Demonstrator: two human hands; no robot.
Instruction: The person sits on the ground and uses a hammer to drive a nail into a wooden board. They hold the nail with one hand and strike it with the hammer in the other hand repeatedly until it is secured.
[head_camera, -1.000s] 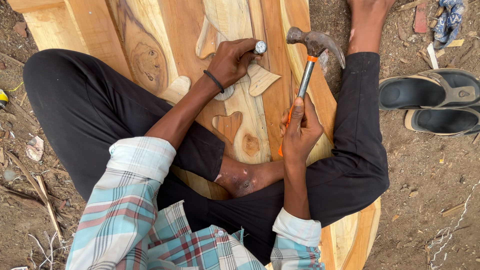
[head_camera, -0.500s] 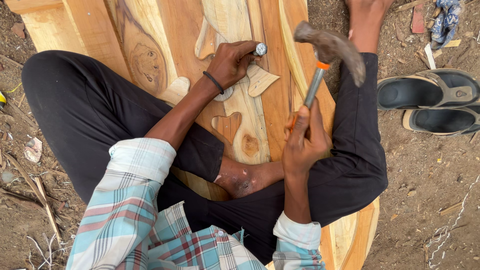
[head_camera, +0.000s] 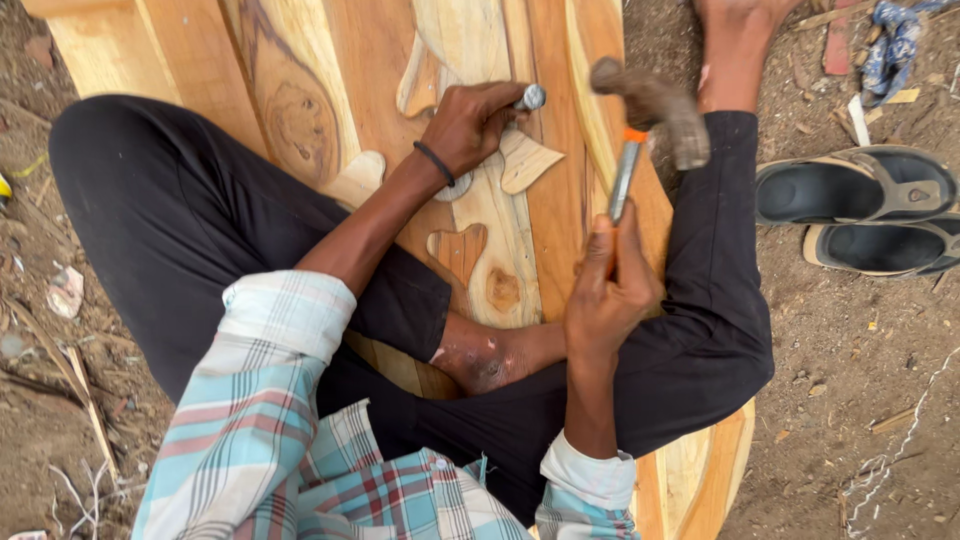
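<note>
Around the work, a pair of dark sandals is seen on the dirt at the right, and a blue-and-white rag lies near the top corner. Much of the carved wooden panel is covered by black-trousered legs crossed over it. The panel is pale and reddish timber, cut with raised leaf-like shapes. A metal chisel is gripped in the clenched left hand, its tip hidden against the carving. A hammer, orange at the neck and blurred at the head, is clasped by the right hand, just right of the chisel.
</note>
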